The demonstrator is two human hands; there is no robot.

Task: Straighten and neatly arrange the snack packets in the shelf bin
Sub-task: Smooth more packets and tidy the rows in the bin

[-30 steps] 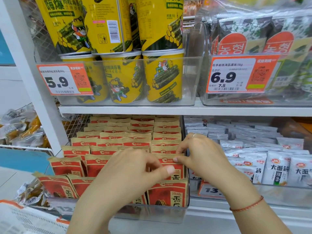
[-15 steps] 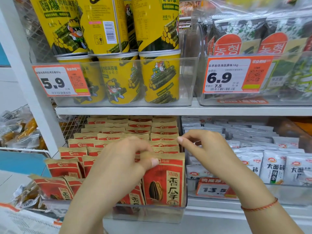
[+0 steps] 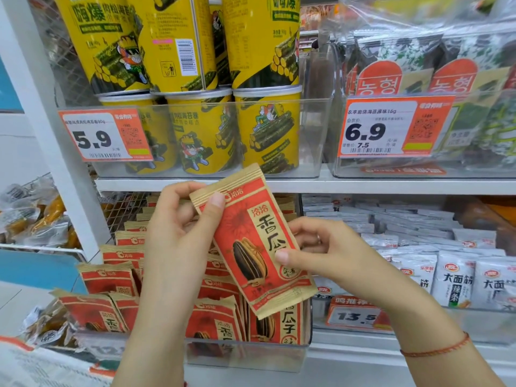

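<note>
Packet (image 3: 258,244) held up above the bin (image 3: 245,356), tilted, clear of the rows so it can be squared before going back in. Left hand (image 3: 178,238) fingers pinch its top corner; right hand (image 3: 324,252) fingers grip its right edge. Other packets (image 3: 109,277) stand in the bin, some leaning.

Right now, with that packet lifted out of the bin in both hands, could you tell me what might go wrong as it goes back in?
1. The packet is tilted and held only by pinches, left hand near its top, right hand at its side; that light grip could slip.
2. The front row in the bin is packed tightly, so pushing it in may crumple or topple neighbours.
3. The packets at the left already lean and could spill further.
</note>
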